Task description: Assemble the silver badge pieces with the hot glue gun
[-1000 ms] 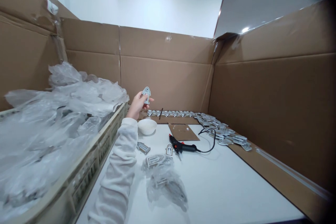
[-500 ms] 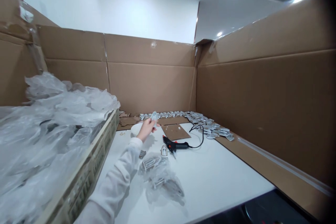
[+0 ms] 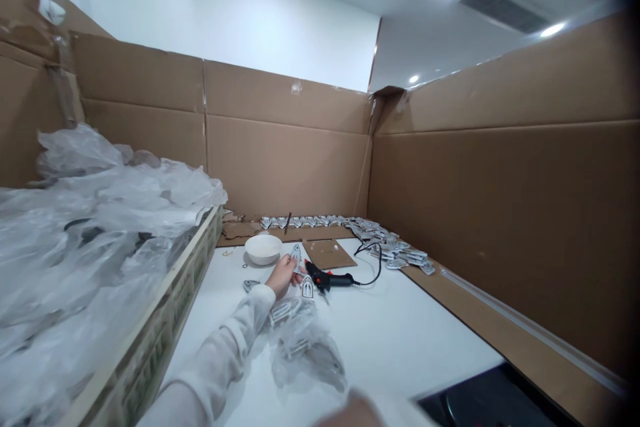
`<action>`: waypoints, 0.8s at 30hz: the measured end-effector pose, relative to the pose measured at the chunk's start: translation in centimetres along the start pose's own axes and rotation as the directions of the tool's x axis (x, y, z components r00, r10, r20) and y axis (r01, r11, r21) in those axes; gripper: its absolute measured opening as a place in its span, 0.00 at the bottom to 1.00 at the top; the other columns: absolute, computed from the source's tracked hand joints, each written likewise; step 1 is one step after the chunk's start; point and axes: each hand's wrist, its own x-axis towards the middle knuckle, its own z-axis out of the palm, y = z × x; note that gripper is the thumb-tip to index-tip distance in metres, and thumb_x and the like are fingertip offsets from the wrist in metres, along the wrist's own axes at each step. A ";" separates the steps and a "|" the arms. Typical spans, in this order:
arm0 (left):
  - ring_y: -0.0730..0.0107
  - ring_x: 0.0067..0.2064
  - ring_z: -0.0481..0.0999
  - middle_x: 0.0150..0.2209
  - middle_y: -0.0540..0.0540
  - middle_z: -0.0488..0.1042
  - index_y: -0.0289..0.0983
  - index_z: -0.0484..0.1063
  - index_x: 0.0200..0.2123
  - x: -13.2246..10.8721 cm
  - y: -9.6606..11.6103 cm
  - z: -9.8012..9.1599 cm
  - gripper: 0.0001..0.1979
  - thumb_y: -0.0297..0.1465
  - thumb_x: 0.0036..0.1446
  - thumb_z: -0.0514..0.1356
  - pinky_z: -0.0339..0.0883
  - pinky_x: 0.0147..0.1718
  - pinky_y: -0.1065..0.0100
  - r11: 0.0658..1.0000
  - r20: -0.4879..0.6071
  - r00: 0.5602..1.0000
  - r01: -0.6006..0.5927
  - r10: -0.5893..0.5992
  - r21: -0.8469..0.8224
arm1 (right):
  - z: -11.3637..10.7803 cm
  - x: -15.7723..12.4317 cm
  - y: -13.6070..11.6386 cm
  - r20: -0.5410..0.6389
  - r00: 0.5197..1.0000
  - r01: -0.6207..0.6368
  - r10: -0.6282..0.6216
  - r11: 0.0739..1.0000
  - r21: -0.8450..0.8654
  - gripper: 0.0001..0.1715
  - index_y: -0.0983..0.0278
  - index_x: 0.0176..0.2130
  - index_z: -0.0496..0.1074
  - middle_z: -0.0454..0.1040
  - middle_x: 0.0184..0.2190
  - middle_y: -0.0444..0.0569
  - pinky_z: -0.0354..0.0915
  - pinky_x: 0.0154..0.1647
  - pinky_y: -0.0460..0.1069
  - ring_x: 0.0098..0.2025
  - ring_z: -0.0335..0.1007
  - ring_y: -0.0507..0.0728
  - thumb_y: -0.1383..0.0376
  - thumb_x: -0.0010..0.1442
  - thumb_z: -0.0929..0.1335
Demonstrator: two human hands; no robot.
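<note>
My left hand [image 3: 281, 275], in a white sleeve, reaches across the white table [image 3: 400, 333] and pinches a small grey arch-shaped piece [image 3: 296, 254] just above the tabletop. Right beside it lie a black and red glue gun [image 3: 331, 278] and another arch-shaped piece [image 3: 307, 288]. A blurred bit of what looks like my right hand [image 3: 350, 412] shows at the bottom edge; its fingers cannot be made out.
A white bowl [image 3: 263, 248] stands behind the hand. Clear bags of pieces [image 3: 306, 345] lie near my forearm. A beige crate [image 3: 165, 320] heaped with plastic fills the left. Rows of finished pieces [image 3: 313, 221] and a pile [image 3: 400, 253] line the cardboard walls [image 3: 285, 160].
My left hand has come down from in front of the back wall to just above the table by the glue gun, still holding the piece. The view has tilted upward.
</note>
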 end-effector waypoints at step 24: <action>0.78 0.21 0.70 0.26 0.51 0.65 0.35 0.55 0.33 -0.5 -0.3 0.7 0.02 0.27 0.58 0.49 0.64 0.19 0.76 0.980 -0.207 0.978 -0.049 0.008 -0.192 | 2.9 12.6 17.3 -0.149 0.719 -0.293 0.679 0.490 0.821 0.22 0.65 0.20 0.65 0.70 0.20 0.50 0.62 0.24 0.47 0.21 0.64 0.54 0.50 0.52 0.63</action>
